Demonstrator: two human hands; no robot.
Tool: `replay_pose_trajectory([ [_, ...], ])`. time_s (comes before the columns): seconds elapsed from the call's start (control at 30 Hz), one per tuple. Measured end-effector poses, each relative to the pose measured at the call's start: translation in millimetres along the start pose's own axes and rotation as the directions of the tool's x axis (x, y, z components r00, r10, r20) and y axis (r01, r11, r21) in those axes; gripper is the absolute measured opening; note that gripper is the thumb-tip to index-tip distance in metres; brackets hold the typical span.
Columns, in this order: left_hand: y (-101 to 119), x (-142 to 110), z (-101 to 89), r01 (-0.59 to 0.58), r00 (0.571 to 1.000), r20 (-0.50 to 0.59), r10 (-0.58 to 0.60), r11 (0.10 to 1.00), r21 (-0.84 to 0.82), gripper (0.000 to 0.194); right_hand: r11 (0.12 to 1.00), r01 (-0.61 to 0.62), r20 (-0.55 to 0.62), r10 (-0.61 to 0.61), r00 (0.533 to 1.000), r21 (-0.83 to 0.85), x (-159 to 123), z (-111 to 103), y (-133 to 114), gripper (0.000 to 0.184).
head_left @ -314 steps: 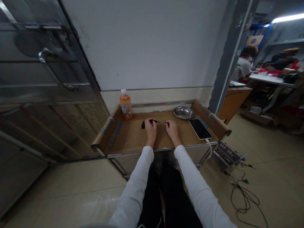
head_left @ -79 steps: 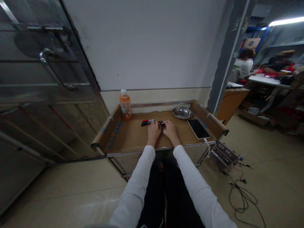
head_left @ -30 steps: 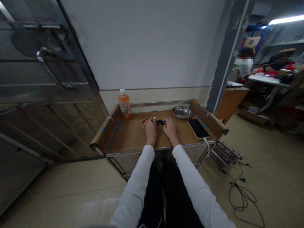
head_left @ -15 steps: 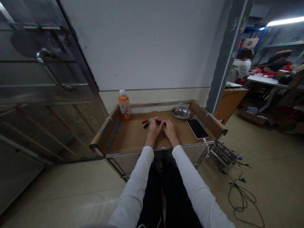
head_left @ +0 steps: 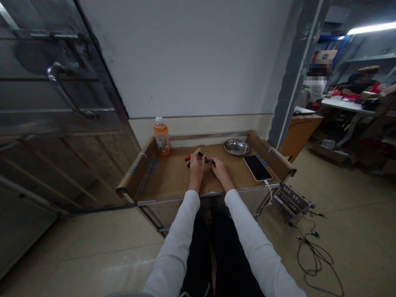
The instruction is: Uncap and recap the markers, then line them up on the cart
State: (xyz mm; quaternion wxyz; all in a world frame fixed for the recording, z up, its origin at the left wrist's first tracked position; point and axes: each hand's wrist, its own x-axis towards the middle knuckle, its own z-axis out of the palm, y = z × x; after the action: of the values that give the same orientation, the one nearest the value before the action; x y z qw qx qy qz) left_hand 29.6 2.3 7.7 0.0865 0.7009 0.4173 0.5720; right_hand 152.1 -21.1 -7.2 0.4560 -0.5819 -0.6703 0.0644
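Note:
A black marker pen (head_left: 208, 159) lies slantwise between my two hands, a little over the cardboard-lined top. My left hand (head_left: 195, 169) is closed around its left part, fingers bent over it. My right hand (head_left: 220, 170) pinches the right end between thumb and fingers. Beside my left hand, the end of a red marker pen (head_left: 187, 158) sticks out to the left. Just below that shows the end of another black pen (head_left: 188, 164). Most of these two pens is hidden behind my left hand, so I cannot tell whether it touches them.
An orange drink bottle (head_left: 162, 138) stands at the back left. Back right sits a round steel dish (head_left: 236, 147), with a phone (head_left: 258, 168) on a white cable before it. Cardboard walls (head_left: 274, 153) edge the cart top. Cables (head_left: 318, 251) lie on the floor right; people sit beyond.
A second ago my hands were apart, the left at the red pen and the right on black pens. They came together, and now a black pen slants between them.

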Motion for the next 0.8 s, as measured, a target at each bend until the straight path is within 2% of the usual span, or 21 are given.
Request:
replay_pose_trajectory([
  [0.23,-2.1,2.5,-3.2,0.039,0.987,-0.151,-0.057,0.992,-0.123,0.032,0.996,0.015,-0.057,-0.011,0.998,0.084,-0.4,2.6,3.9,0.023],
  [0.47,-3.6,3.4,-4.7,0.072,0.975,-0.197,-0.101,0.986,-0.152,0.029,0.995,0.017,-0.112,-0.006,0.994,0.100,-1.3,1.5,4.4,0.026],
  [0.53,-5.9,2.8,-2.8,0.051,0.987,-0.143,-0.070,0.990,-0.131,0.026,0.997,-0.003,-0.143,0.015,0.990,0.083,-1.8,-0.1,4.0,0.028],
  [0.63,-10.0,0.8,2.8,-0.032,0.995,0.089,0.042,0.994,-0.107,0.017,0.999,-0.034,-0.179,0.040,0.983,0.039,-2.1,-2.2,4.0,0.030],
  [0.73,-12.1,-1.8,7.5,-0.079,0.940,0.327,0.100,0.994,-0.075,0.008,0.998,-0.060,-0.202,0.059,0.978,0.000,-1.6,-4.0,4.3,0.032],
  [0.8,-11.4,-2.9,8.1,-0.084,0.914,0.398,0.083,0.996,-0.015,0.007,0.997,-0.075,-0.226,0.068,0.972,-0.022,-1.2,-5.0,4.6,0.033],
])
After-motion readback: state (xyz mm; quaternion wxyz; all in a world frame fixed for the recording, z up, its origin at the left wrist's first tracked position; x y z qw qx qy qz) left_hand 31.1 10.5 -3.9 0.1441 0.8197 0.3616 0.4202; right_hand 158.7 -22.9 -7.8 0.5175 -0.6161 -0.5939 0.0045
